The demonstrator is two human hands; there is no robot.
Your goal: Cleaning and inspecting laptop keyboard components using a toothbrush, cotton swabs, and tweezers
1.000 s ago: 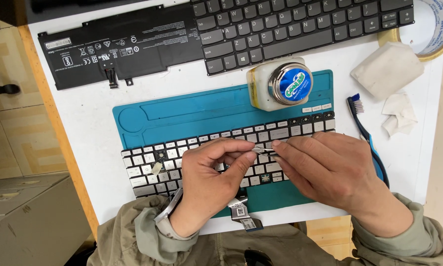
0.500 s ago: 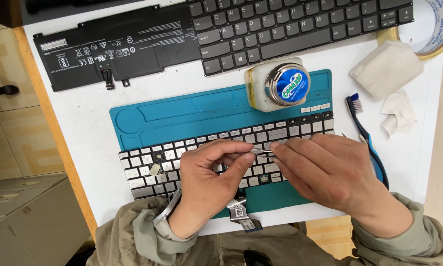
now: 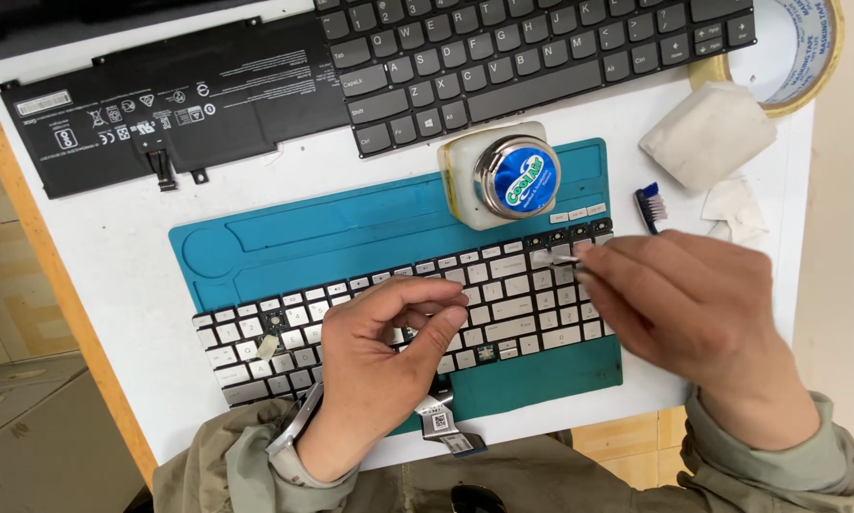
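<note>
A silver keyboard [image 3: 398,323] with white keys lies slightly tilted across a teal work mat [image 3: 351,228] on the white table [image 3: 113,247], its ribbon cable [image 3: 443,423] hanging off the near edge at 6 o'clock. Several keycaps are missing, leaving dark gaps.

The left hand [image 3: 379,366] rests on the middle of the silver keyboard, fingers curled and fingertips pressed down on the keys, holding nothing. The right hand [image 3: 693,313] sits at the keyboard's 3 o'clock end, fingers pinched closed around a thin metal tool [image 3: 565,261] whose tip touches the top row of keys near the right corner.

Just beyond the keyboard at 12 o'clock a squat translucent bottle [image 3: 498,176] with a blue round cap stands on the mat's far edge. Farther out at 12 o'clock lies a dark grey keyboard [image 3: 531,62], and at 10 o'clock a flat black battery pack [image 3: 170,104]. At 2 o'clock sit a folded white cloth [image 3: 707,133], a roll of tape [image 3: 797,52], and a blue-headed toothbrush [image 3: 649,204] partly hidden by the right hand.
</note>
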